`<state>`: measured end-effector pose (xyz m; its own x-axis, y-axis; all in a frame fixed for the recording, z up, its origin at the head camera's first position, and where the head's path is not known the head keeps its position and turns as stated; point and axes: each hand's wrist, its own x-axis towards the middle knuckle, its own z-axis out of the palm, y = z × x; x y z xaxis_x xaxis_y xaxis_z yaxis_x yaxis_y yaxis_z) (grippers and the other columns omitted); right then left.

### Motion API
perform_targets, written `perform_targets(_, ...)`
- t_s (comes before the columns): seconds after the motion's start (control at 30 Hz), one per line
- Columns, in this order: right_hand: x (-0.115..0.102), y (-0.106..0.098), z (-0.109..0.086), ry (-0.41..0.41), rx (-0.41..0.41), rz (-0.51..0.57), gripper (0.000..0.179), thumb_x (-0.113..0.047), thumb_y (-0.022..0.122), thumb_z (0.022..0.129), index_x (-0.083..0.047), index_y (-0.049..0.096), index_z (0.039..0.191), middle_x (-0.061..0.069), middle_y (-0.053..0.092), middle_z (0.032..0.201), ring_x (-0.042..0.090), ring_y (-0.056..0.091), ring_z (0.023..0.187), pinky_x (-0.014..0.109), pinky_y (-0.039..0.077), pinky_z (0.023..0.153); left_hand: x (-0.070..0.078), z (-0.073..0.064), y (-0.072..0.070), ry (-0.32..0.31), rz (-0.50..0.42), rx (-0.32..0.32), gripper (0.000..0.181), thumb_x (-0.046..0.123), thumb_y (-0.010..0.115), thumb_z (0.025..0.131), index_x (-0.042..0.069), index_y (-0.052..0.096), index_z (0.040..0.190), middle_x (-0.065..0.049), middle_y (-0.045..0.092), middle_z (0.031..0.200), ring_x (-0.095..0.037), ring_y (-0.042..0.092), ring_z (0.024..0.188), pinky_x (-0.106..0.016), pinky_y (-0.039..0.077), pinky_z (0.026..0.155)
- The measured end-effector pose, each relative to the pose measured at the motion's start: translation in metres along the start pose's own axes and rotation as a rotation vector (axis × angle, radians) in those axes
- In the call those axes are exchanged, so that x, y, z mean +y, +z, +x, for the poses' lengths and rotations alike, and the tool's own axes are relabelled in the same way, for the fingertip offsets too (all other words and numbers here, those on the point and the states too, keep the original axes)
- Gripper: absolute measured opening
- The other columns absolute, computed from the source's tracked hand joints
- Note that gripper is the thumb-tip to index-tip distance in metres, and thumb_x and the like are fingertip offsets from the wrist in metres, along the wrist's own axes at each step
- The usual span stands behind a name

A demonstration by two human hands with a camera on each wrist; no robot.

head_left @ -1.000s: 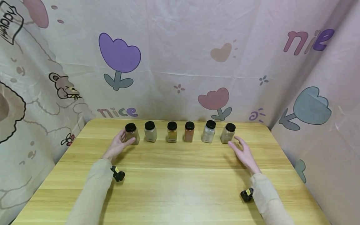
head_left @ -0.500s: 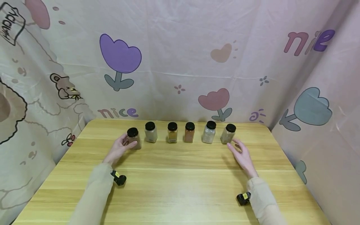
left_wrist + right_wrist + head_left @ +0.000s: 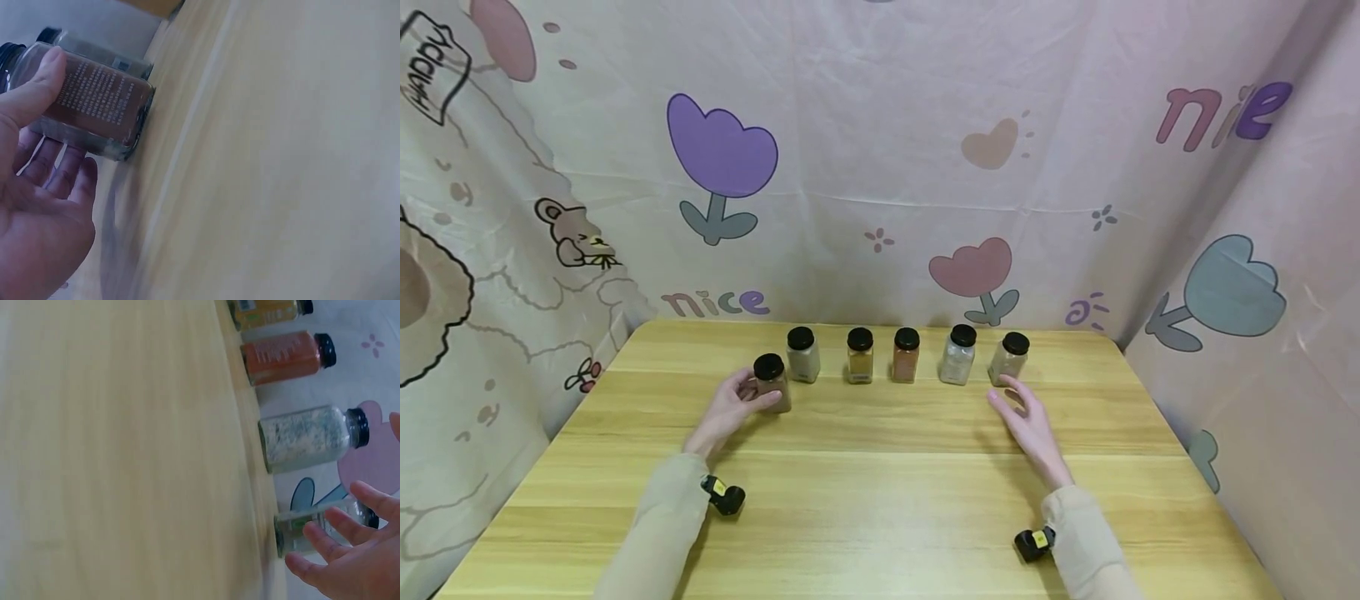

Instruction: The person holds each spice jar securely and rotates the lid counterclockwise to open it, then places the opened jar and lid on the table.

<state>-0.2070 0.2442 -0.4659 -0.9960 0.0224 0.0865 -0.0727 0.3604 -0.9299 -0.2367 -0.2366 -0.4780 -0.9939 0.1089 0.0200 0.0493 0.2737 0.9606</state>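
A square, brown-filled, black-lidded glass jar (image 3: 775, 389) is at left, clamped in our left hand (image 3: 726, 414); we should steer it clear of the pale-filled glass jar (image 3: 804, 363) just beyond. Our right hand (image 3: 1031, 430), fingers apart, holds nothing at right.

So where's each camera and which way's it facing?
Head: on the head, facing forward and down at six jars; left hand, right hand and sleeves show.
Left wrist: on that wrist, facing the brown jar; left hand shows.
Right wrist: on that wrist, facing four jars; right hand shows.
Shared: head and right wrist show the orange jar.
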Motion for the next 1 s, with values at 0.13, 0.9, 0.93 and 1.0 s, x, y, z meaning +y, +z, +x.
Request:
perform_targets(0.13, -0.007, 0.007, -0.005, -0.014, -0.02, 0.021, 0.057, -0.024, 0.059, 0.102, 0.001, 0.04, 0.15, 0.025, 0.037, 0.157, 0.045, 0.034, 0.146, 0.06, 0.024, 0.125, 0.004, -0.005, 0.009, -0.011, 0.001, -0.003, 0.061, 0.017, 0.076, 0.091, -0.002, 0.047, 0.142, -0.026, 0.057, 0.139, 0.012, 0.057, 0.104, -0.004, 0.047, 0.092)
perform_targets(0.9, -0.041, 0.064, -0.031, -0.139, -0.113, 0.06, 0.054, -0.014, 0.067, 0.095, -0.001, 0.049, 0.144, 0.024, 0.051, 0.146, 0.047, 0.051, 0.129, 0.065, 0.035, 0.117, 0.028, -0.016, 0.091, 0.047, -0.072, -0.036, 0.056, 0.003, 0.08, 0.084, -0.007, 0.055, 0.133, -0.028, 0.061, 0.131, -0.037, 0.063, 0.122, -0.034, 0.054, 0.106)
perform_targets(0.93, -0.043, 0.065, -0.032, -0.14, -0.119, 0.059, 0.054, -0.015, 0.068, 0.095, -0.002, 0.049, 0.144, 0.024, 0.052, 0.146, 0.047, 0.051, 0.129, 0.064, 0.035, 0.117, 0.029, -0.016, 0.094, 0.05, -0.064, -0.04, 0.056, 0.004, 0.08, 0.084, -0.006, 0.056, 0.132, -0.027, 0.061, 0.131, -0.036, 0.063, 0.122, -0.035, 0.054, 0.107)
perform_targets(1.0, -0.045, 0.068, -0.034, -0.15, -0.129, 0.048, 0.054, -0.015, 0.069, 0.094, -0.002, 0.05, 0.143, 0.023, 0.053, 0.145, 0.047, 0.052, 0.127, 0.064, 0.037, 0.116, 0.031, -0.018, 0.101, 0.065, -0.053, -0.05, 0.055, 0.005, 0.081, 0.083, -0.006, 0.057, 0.131, -0.026, 0.062, 0.13, -0.036, 0.063, 0.122, -0.04, 0.052, 0.109)
